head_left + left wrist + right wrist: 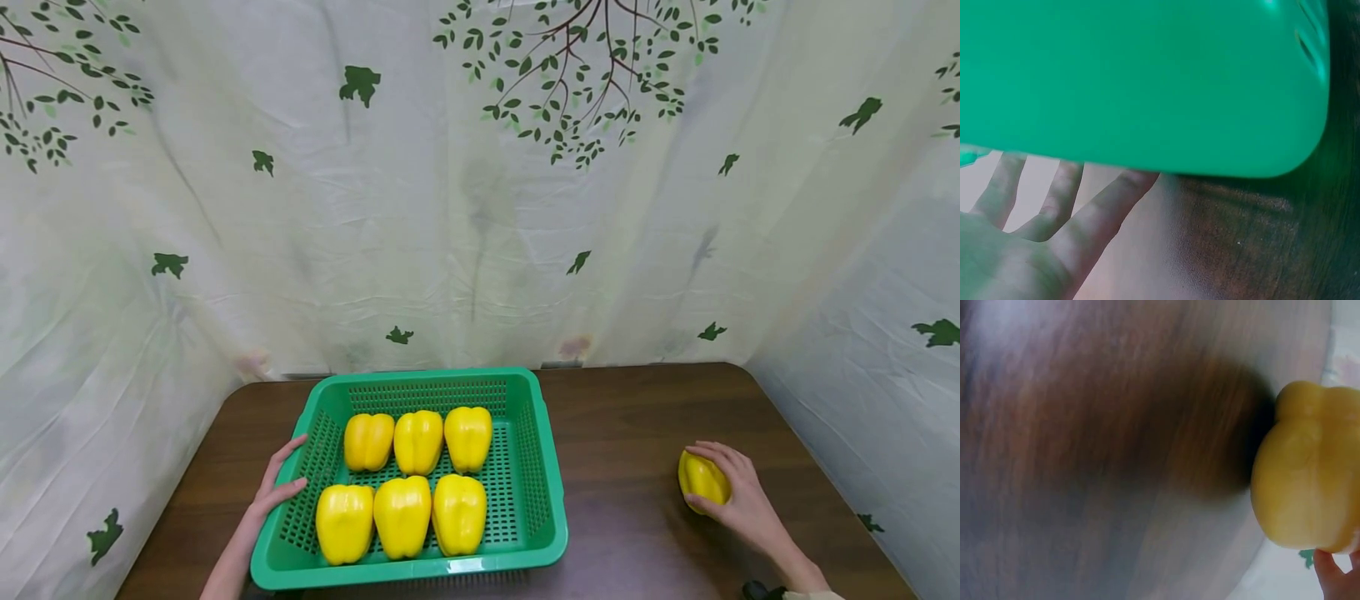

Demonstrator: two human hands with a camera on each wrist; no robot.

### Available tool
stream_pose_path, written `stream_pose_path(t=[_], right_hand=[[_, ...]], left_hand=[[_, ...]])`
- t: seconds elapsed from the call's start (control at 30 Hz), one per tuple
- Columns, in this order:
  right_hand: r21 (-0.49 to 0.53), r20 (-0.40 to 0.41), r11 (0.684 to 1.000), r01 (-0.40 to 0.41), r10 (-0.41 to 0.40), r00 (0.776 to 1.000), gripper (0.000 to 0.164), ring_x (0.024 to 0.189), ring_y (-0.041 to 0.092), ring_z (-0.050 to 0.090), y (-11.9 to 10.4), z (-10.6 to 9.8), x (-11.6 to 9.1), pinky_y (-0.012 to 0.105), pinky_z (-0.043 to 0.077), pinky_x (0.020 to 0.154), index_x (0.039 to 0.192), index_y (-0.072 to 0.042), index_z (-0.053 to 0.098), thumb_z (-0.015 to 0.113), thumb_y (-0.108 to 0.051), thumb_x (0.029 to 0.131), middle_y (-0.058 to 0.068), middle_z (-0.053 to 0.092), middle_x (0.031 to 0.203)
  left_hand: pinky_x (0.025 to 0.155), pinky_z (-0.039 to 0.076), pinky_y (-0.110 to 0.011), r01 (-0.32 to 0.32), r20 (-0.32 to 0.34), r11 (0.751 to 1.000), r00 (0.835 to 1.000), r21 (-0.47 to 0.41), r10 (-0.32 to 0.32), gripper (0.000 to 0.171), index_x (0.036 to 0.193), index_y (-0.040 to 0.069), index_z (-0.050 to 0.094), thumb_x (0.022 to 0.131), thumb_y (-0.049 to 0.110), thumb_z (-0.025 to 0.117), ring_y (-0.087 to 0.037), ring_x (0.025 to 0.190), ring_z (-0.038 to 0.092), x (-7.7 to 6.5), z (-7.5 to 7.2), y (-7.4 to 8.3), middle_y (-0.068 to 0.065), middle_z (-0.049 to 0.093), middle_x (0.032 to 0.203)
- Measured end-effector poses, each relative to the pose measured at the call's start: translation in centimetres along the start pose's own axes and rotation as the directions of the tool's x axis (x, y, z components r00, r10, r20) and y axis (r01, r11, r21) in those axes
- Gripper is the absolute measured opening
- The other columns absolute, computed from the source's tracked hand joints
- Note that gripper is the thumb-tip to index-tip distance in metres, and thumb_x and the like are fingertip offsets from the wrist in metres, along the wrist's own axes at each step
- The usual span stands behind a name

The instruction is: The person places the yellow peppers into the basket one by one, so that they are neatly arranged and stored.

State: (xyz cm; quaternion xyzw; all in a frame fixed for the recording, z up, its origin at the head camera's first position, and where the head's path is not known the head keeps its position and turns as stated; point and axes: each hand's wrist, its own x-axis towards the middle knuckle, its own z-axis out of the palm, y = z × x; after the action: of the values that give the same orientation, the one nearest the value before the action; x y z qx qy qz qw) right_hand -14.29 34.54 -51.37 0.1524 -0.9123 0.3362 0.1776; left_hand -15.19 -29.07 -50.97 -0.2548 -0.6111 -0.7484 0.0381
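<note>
On the right of the table my right hand grips a yellow bell pepper; the right wrist view has the same bell pepper at its right edge, with fingertips against it. A shadow falls on the wood beside it. My left hand rests against the left rim of a green plastic basket. The left wrist view shows its fingers spread and straight, their tips hidden at the green wall. Inside the basket stand several yellow bell peppers in two rows.
The dark brown wooden table extends between the basket and my right hand. A pale curtain with printed leaves and branches hangs behind the table and along both sides. A dark band is on my right wrist.
</note>
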Motion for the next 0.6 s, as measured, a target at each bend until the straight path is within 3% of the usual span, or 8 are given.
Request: stream_pose_path(t=[0.27, 0.6], right_hand=[[-0.047, 0.028, 0.999, 0.027, -0.026, 0.999, 0.066, 0.113, 0.041, 0.035, 0.2, -0.1, 0.2, 0.053, 0.031, 0.079, 0.121, -0.001, 0.057, 0.085, -0.007, 0.062, 0.019, 0.046, 0.126], [-0.047, 0.038, 0.999, -0.016, 0.017, 0.999, 0.064, 0.113, 0.038, 0.039, -0.9, 0.4, 1.3, 0.052, 0.033, 0.079, 0.122, -0.003, 0.058, 0.086, -0.014, 0.066, 0.018, 0.049, 0.127]], left_hand=[[0.087, 0.043, -0.017, -0.027, 0.016, 1.0, 1.0, 0.006, 0.026, 0.07, 0.145, 0.02, 0.04, 0.088, -0.02, 0.029, -0.003, 0.114, 0.05, 0.1, -0.2, -0.2, 0.012, 0.045, 0.135], [0.088, 0.043, -0.016, -0.04, 0.022, 0.999, 0.999, 0.016, 0.04, 0.071, 0.145, 0.021, 0.04, 0.088, -0.02, 0.03, -0.003, 0.114, 0.051, 0.1, -0.2, -0.2, 0.012, 0.046, 0.135]])
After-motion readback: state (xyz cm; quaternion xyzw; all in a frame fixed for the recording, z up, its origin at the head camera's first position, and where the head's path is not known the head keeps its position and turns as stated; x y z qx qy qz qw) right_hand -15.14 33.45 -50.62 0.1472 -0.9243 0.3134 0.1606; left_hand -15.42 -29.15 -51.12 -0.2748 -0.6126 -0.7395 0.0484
